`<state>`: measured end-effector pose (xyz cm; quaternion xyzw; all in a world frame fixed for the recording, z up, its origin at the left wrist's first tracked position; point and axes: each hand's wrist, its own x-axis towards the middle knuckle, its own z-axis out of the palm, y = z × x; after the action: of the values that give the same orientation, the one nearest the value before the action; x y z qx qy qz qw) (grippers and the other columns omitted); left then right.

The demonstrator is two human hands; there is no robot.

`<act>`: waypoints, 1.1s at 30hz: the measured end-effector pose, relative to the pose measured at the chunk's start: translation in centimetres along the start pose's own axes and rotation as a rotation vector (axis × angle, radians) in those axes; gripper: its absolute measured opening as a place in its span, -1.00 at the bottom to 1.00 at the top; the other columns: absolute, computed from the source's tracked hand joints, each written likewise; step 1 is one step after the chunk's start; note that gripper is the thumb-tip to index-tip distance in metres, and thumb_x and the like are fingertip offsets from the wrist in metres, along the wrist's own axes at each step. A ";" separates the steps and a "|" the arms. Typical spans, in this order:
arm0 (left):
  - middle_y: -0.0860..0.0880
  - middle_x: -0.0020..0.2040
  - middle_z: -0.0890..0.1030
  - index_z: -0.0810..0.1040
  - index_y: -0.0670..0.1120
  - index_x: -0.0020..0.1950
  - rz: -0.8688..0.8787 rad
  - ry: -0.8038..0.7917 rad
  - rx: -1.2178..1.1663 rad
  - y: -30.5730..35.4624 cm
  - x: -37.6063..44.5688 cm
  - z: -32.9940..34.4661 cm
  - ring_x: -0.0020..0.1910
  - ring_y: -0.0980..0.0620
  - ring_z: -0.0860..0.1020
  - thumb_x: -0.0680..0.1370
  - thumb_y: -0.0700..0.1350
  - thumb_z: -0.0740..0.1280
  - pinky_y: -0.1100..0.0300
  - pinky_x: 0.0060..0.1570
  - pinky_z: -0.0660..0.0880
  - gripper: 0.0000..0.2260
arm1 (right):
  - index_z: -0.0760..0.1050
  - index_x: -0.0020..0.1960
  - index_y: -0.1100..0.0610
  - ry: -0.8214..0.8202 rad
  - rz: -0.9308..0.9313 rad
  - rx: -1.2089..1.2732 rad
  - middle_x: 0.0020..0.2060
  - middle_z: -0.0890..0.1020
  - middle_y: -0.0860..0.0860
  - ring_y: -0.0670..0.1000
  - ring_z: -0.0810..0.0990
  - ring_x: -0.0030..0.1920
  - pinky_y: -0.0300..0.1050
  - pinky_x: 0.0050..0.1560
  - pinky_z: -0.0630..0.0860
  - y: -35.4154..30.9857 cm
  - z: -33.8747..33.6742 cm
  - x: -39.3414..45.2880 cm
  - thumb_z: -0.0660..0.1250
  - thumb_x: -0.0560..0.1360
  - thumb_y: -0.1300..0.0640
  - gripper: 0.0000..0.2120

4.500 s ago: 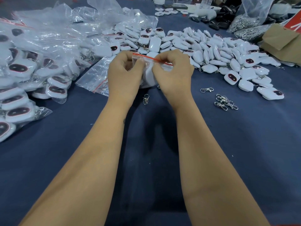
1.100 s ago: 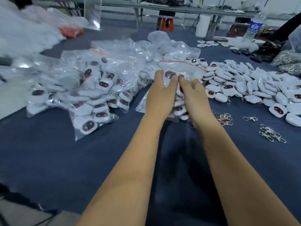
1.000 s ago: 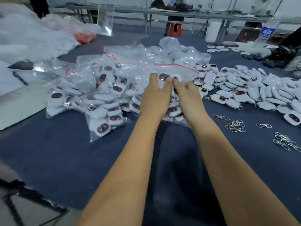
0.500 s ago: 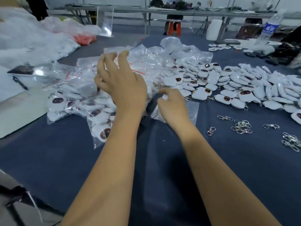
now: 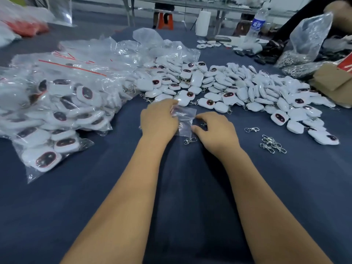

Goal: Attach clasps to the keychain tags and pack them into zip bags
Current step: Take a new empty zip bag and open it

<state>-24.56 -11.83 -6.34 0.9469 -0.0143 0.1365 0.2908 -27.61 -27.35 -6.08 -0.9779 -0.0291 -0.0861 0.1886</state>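
Now I'm starting a fresh zip bag (image 5: 185,119): my left hand (image 5: 159,121) pinches its edge flat on the surface (image 5: 114,187), my right hand (image 5: 215,130) rests curled beside it, holding nothing; next I judge the mouth needs opening for tags (image 5: 238,92)

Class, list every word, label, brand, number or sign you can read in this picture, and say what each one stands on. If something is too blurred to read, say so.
Water bottle at the far edge: a blue label with white characters, too blurred to read.
Cardboard box at the far right: a red panel with white strokes, cut off by the frame, unreadable.
Keychain tags: dark oval patches only, no lettering visible.
Nothing else carries text.
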 end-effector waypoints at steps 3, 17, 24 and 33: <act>-0.13 0.31 0.50 0.47 -0.03 0.37 -0.095 0.112 0.169 -0.8 -0.1 -0.1 0.27 -0.22 0.38 0.55 -0.05 0.27 0.00 0.15 0.35 -0.62 | 0.48 0.10 0.09 0.074 0.052 -0.150 0.10 0.57 0.03 0.14 0.50 0.15 0.00 0.02 0.34 0.6 0.5 0.0 0.17 0.63 0.01 -0.80; 0.02 -0.18 0.52 0.50 -0.10 -0.01 -0.334 0.287 -0.469 -1.2 3.6 -2.5 -0.13 -0.09 0.49 0.63 -0.11 0.12 0.10 -0.19 0.33 -0.82 | 0.60 0.08 0.02 0.026 0.022 0.053 0.04 0.64 0.00 0.12 0.55 0.05 0.01 0.13 0.45 -2.7 -2.1 3.7 0.22 0.38 0.27 -0.64; 0.06 -0.35 0.45 0.44 -0.10 -0.26 -0.254 0.439 -0.854 -1.6 7.2 -1.2 -0.35 0.13 0.37 0.56 -0.23 0.15 0.19 -0.27 0.33 -0.78 | 0.45 0.33 0.11 0.267 0.063 0.272 0.23 0.54 0.08 0.13 0.46 0.25 0.08 0.27 0.39 -6.1 -1.0 13.0 0.23 0.52 0.16 -0.62; 0.27 -0.18 0.54 0.45 0.05 -0.05 -0.454 0.773 -1.303 -2.6 9.4 0.1 -0.30 0.39 0.46 0.68 -0.15 0.13 0.56 -0.28 0.37 -0.82 | 0.03 0.59 0.03 0.313 0.125 0.395 0.57 0.04 0.19 0.19 0.02 0.57 0.12 0.52 0.03 -11.8 2.1 30.3 0.35 0.47 -0.08 -0.19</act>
<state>-15.22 -9.21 -5.33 0.4510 0.2045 0.3574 0.7919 1.46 -14.89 1.77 -0.8966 0.0445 -0.2173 0.3832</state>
